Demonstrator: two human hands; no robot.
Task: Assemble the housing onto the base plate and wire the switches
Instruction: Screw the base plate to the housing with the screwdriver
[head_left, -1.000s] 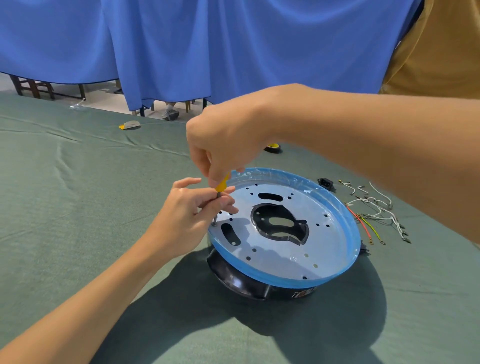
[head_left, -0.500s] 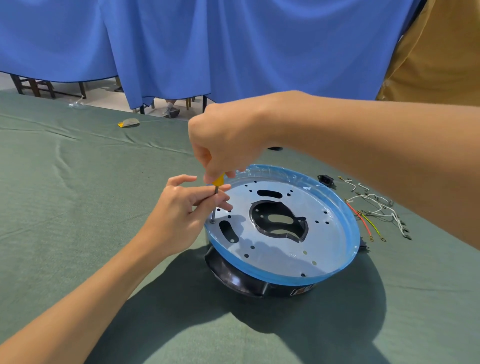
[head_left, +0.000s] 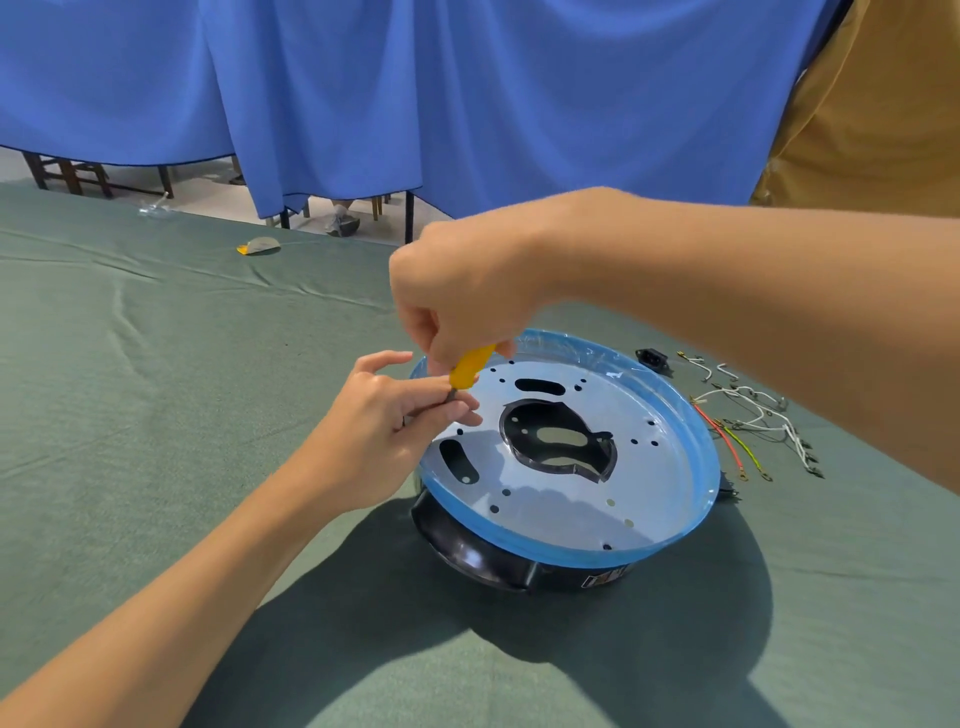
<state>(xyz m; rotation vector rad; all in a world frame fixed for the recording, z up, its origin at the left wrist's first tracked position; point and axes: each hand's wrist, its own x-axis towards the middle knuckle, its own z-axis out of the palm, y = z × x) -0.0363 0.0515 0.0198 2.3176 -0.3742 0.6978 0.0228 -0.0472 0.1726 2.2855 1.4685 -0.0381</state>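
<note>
early: screwing base plate (head_left: 649, 493) to housing (head_left: 467, 551) | screwdriver (head_left: 470, 366) gripped in right hand (head_left: 467, 296), left hand (head_left: 374, 441) pinching shank | wires (head_left: 753, 421) untouched

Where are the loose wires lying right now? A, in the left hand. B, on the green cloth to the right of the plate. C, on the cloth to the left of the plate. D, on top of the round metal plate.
B: the loose wires lie on the green cloth, just right of the metal plate.
</note>
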